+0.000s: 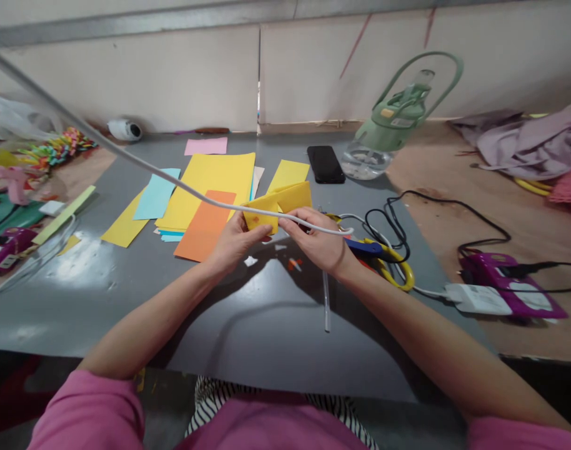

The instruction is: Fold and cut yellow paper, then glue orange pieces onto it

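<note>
Both hands meet over the grey mat (126,294) at mid-table. My left hand (233,242) pinches the left end of a folded yellow paper (285,201). My right hand (318,240) is closed on the same folded paper from the right, fingers curled under it. A white cable (140,164) runs from the upper left across the paper and over my right hand. Flat sheets lie just beyond: an orange sheet (203,228), a large yellow sheet (215,187), a light blue sheet (157,194).
Yellow-and-blue scissors (383,256) and tangled black cables (407,225) lie right of my right hand. A black phone (325,164) and a green-topped water jug (393,119) stand behind. A purple glue gun (510,284) with a white plug (477,299) sits far right. A clear glue stick (326,306) lies near.
</note>
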`<act>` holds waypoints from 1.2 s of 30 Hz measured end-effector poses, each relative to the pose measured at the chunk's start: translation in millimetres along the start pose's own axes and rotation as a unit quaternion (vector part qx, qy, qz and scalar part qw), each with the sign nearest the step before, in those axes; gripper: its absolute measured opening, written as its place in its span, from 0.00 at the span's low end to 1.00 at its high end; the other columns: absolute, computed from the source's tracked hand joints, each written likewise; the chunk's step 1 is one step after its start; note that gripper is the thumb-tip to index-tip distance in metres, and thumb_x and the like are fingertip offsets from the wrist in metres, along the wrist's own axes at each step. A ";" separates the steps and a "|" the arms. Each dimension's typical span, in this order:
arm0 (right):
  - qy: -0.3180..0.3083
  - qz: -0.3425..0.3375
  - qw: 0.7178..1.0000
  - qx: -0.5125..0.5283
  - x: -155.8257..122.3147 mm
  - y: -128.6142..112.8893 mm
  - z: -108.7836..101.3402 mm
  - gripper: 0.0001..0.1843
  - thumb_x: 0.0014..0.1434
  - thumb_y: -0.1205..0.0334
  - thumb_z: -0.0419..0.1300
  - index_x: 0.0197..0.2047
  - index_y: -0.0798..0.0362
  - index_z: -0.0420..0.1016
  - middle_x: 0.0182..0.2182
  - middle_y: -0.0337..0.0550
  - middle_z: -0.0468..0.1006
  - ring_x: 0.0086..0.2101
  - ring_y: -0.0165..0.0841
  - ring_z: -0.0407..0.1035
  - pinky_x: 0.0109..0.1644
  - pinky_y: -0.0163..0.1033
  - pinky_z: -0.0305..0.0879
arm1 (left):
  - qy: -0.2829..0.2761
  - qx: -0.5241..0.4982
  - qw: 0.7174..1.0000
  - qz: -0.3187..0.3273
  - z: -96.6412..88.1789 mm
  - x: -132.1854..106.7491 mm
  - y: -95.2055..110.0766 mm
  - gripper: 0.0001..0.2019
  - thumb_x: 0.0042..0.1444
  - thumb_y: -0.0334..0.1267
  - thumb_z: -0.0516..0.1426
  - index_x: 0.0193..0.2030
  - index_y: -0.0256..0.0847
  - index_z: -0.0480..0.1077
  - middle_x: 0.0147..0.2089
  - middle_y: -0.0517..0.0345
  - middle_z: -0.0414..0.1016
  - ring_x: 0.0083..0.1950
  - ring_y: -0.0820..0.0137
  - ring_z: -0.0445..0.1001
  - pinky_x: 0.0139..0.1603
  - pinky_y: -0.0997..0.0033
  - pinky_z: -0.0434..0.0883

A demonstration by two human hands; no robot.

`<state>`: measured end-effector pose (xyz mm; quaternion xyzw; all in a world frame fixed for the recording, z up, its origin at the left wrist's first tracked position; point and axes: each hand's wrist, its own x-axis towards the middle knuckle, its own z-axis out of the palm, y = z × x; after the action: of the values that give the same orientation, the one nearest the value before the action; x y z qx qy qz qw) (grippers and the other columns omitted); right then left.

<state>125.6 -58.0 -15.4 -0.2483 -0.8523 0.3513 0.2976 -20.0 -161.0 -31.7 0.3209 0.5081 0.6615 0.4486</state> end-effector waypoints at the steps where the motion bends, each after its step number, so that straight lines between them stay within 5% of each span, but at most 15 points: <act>1: 0.002 0.003 1.000 0.001 -0.2 0.3 0.6 0.15 0.62 0.49 0.58 0.31 0.50 0.73 0.29 0.40 0.75 0.32 0.33 0.66 0.38 0.40 0.61 | -0.005 -0.004 1.000 -0.002 0.4 -0.1 0.9 0.14 0.50 0.35 0.67 0.43 0.43 0.73 0.41 0.58 0.77 0.38 0.72 0.74 0.42 0.68 0.72; 7: 0.010 0.021 1.000 -0.001 -1.0 -0.2 2.7 0.14 0.60 0.50 0.60 0.29 0.50 0.72 0.28 0.40 0.75 0.30 0.32 0.65 0.36 0.39 0.61 | -0.023 -0.023 0.999 -0.018 1.4 -1.9 3.1 0.20 0.46 0.35 0.70 0.47 0.45 0.73 0.42 0.58 0.79 0.40 0.70 0.77 0.43 0.67 0.74; 13: 0.037 0.040 0.998 0.007 0.6 -3.7 -1.2 0.17 0.59 0.47 0.60 0.28 0.50 0.70 0.28 0.39 0.74 0.30 0.32 0.65 0.36 0.39 0.61 | -0.038 -0.058 0.997 -0.022 -0.4 -1.6 1.8 0.17 0.53 0.49 0.67 0.47 0.46 0.74 0.51 0.53 0.78 0.48 0.65 0.78 0.49 0.63 0.76; 18: 0.042 0.031 0.999 0.006 -1.4 -4.5 -0.6 0.16 0.60 0.48 0.59 0.29 0.50 0.70 0.28 0.39 0.73 0.31 0.32 0.65 0.37 0.39 0.61 | -0.041 -0.015 0.999 -0.033 0.1 -1.9 1.6 0.18 0.49 0.40 0.70 0.46 0.46 0.73 0.43 0.57 0.80 0.41 0.71 0.78 0.45 0.67 0.74; 30: 0.039 0.022 0.999 0.019 -0.4 -3.6 -2.3 0.18 0.64 0.48 0.56 0.29 0.50 0.71 0.29 0.40 0.73 0.33 0.34 0.67 0.40 0.40 0.63 | -0.001 0.038 0.999 -0.030 -2.5 0.6 6.5 0.09 0.53 0.38 0.65 0.41 0.43 0.73 0.38 0.55 0.77 0.37 0.70 0.76 0.40 0.67 0.72; 33: 0.103 0.014 0.994 -0.019 1.8 0.8 -7.0 0.11 0.61 0.51 0.59 0.37 0.50 0.72 0.37 0.43 0.74 0.35 0.34 0.67 0.42 0.42 0.65 | 0.028 0.054 0.997 -0.044 -4.0 -0.2 12.8 0.06 0.54 0.36 0.62 0.39 0.44 0.72 0.39 0.57 0.76 0.37 0.70 0.75 0.39 0.69 0.72; 36: 0.148 0.019 0.989 -0.018 6.6 12.0 -10.1 0.23 0.57 0.50 0.63 0.53 0.49 0.68 0.53 0.51 0.71 0.45 0.39 0.69 0.46 0.44 0.67 | 0.033 0.046 0.997 -0.048 -6.5 -1.0 13.9 0.07 0.52 0.34 0.60 0.39 0.45 0.72 0.39 0.59 0.74 0.38 0.71 0.74 0.39 0.72 0.72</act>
<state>130.4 -41.7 -16.4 -0.3190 -0.8002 0.3005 0.4095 -29.1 -165.6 -20.1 0.2946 0.5674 0.6250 0.4478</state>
